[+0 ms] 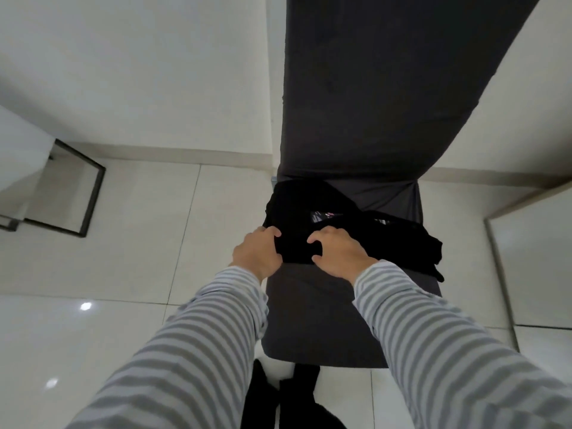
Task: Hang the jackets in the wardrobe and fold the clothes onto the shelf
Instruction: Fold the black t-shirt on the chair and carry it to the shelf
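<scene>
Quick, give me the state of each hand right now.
Left hand: gripping the near left edge of the black garment on the chair seat.
Right hand: fingers curled, pressing on the same garment; a real grip cannot be told.
</scene>
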A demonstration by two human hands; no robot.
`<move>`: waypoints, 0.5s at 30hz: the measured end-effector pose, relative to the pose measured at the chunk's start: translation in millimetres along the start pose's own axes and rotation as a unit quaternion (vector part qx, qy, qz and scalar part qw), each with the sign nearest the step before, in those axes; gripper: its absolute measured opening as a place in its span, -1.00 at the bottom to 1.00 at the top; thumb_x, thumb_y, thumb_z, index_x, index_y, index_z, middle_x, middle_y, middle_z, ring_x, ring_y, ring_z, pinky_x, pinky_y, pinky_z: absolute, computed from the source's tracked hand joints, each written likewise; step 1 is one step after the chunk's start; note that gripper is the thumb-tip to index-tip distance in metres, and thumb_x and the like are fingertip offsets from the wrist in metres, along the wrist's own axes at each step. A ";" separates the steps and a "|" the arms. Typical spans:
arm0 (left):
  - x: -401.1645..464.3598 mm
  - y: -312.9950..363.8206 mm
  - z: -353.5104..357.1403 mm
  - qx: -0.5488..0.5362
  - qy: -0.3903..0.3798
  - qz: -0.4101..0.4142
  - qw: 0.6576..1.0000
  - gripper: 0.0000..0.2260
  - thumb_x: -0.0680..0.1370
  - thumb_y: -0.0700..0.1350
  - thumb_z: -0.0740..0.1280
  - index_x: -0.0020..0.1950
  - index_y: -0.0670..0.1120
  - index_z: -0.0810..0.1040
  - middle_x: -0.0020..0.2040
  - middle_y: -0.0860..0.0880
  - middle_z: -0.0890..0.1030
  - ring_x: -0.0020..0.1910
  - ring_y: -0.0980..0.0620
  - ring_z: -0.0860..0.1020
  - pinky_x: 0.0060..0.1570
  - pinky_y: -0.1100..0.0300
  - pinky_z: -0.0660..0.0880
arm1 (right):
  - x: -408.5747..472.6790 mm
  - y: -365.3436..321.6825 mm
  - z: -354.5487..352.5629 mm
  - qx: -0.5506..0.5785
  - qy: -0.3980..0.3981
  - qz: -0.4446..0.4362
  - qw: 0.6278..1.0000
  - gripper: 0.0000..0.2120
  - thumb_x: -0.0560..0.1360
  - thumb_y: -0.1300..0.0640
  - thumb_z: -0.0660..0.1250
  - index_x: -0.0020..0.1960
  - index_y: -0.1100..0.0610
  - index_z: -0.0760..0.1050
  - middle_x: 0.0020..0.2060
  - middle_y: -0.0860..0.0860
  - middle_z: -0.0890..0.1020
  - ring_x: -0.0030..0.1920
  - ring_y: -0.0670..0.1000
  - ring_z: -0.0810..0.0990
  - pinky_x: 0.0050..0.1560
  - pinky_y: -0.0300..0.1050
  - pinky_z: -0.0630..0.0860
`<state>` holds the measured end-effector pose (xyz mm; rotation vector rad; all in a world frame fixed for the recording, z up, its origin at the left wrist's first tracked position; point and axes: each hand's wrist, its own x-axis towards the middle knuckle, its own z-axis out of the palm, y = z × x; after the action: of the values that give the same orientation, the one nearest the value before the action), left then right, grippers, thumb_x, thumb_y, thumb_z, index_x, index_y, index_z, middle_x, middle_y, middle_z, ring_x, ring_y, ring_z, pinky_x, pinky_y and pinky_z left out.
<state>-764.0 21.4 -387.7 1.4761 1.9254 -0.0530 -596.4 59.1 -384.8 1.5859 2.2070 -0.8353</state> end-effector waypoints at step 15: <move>55.3 -44.4 57.5 0.115 0.101 0.046 0.987 -0.73 0.65 -0.03 0.04 0.29 0.04 0.41 0.19 0.02 0.51 0.20 -0.07 0.41 0.03 0.04 0.33 | 64.9 -2.2 72.8 -0.131 0.113 -0.028 0.985 -0.72 0.59 -0.09 0.14 0.20 -0.05 0.51 0.17 -0.04 0.45 0.21 0.09 0.33 0.16 -0.01 0.30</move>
<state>-779.5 27.3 -477.4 1.7811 2.0639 -0.0887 -627.7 63.6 -477.1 1.5605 2.4089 -0.3720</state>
